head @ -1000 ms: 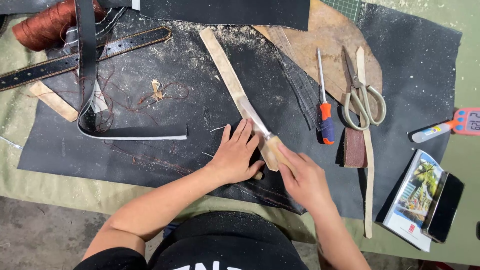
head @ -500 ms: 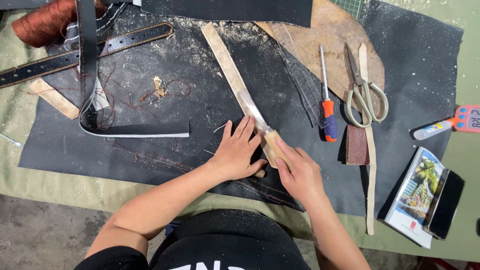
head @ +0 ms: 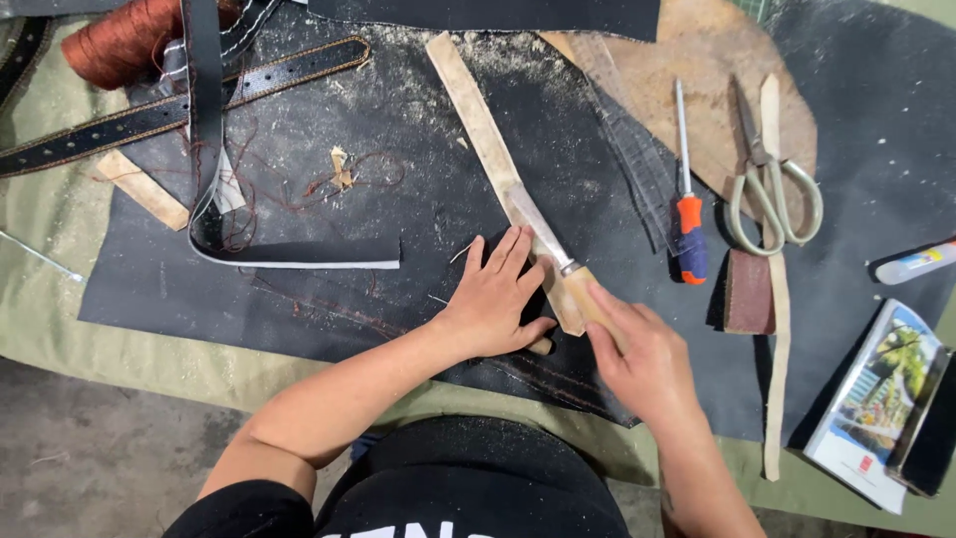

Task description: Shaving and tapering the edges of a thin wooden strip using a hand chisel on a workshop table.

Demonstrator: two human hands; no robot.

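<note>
Little changed from a second ago: left hand (head: 495, 296) stays flat, fingers spread, pinning the long tan leather strip (head: 485, 130), which runs toward 11 o'clock. Right hand (head: 637, 354) still grips the wooden-handled knife (head: 550, 251). Black leather sheet (head: 428, 219) covers green table (head: 40, 229); grey floor at 7 o'clock.

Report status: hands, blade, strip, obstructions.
Right hand grips knife. Left hand flat, pinning tan strip. Screwdriver lies apart, right.

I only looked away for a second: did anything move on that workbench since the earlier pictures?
Hardly anything. The right hand still grips the knife on the tan leather strip, and the left hand still presses flat beside it. Scissors, screwdriver and belt lie unchanged.
</note>
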